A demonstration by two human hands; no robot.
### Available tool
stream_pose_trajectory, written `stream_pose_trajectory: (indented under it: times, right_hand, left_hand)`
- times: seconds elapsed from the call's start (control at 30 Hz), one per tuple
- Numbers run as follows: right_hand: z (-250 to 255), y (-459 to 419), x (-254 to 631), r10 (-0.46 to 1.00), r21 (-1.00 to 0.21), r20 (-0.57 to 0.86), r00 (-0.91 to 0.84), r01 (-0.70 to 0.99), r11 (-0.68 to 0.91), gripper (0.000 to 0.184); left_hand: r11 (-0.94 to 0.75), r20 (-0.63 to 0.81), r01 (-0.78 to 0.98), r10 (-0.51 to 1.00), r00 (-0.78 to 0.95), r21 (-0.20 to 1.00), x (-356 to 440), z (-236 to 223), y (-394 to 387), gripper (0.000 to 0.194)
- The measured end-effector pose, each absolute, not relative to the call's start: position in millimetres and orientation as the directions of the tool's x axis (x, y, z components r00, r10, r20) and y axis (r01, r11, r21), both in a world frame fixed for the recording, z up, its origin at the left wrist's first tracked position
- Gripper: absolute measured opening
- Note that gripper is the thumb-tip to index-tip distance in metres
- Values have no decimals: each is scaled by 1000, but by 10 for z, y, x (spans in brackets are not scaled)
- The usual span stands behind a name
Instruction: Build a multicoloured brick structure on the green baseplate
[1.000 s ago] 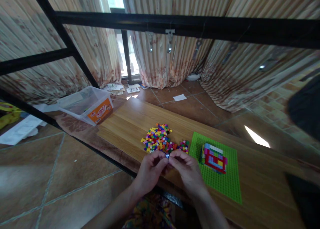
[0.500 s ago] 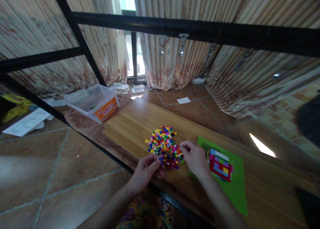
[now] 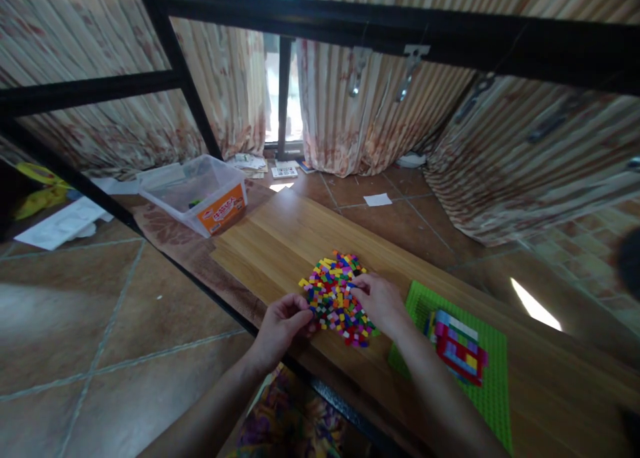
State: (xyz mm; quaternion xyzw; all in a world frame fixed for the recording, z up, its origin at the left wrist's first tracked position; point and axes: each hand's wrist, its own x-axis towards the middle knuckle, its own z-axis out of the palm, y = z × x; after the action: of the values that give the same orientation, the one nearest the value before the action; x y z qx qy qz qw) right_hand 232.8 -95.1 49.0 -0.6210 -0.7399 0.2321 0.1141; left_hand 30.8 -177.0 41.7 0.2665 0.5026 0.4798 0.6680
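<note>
A heap of small multicoloured toy bricks (image 3: 336,297) lies on the wooden board. At its near left edge, my left hand (image 3: 283,323) is closed in a pinch on a small blue toy brick (image 3: 313,311). My right hand (image 3: 381,303) reaches over the right side of the heap with thumb and forefinger together. Something small and blue shows at those fingertips, but I cannot tell whether it is held or lies in the heap. Right of this hand, a green studded baseplate (image 3: 493,358) carries a built block of red, blue, white, purple and yellow bricks (image 3: 460,348).
A clear plastic bin (image 3: 175,201) with an orange label stands at the board's far left end. Black metal bars (image 3: 300,15) cross in front of the curtains. Papers (image 3: 378,199) lie on the tiled floor, and the black frame edge (image 3: 340,401) runs along the near side.
My right hand has moved from the heap's right edge further in over the bricks. My left hand stays at the near left edge with the blue brick. The view has shifted slightly.
</note>
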Motion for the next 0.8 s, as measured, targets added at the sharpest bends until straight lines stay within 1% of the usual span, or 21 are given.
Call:
stream_pose_trajectory:
  times: [0.1,0.2,0.3,0.4,0.5,0.6,0.7,0.8]
  right_hand:
    - [478,-950,2405,975,-518,-123,-184,850,95,14]
    - [455,-957,2515,978,-591,-112,-177,803,78,15]
    - [429,-969,2595,973,-654,-107,-206,752,87,15]
    - [440,-942,2612,969,-674,-125,-212,735,74,16]
    - [490,-813,2551,984,-639,-61,-168,764,91,20]
    - [530,-593,2426,984,-558,-3,-177,817,145,25]
    - [524,-382,2314,958,-464,-65,-278,859,218,33]
    - [489,-270,2286,931,-421,-134,-339,870,256,32]
  left_hand:
    - [388,-419,-392,908,9,834,279,410,-1748,29]
    - [403,-430,-399,902,22,824,260,399,-1740,29]
    - [426,-443,-379,895,45,822,253,389,-1737,28]
    - [433,-451,-395,891,51,811,247,387,-1732,27]
    - [425,-457,-443,889,38,790,234,386,-1722,27]
    - [413,-455,-467,890,25,782,221,378,-1714,29]
    - [417,-454,-457,890,30,786,214,369,-1710,30]
    - [433,-460,-444,886,51,785,212,370,-1709,30]
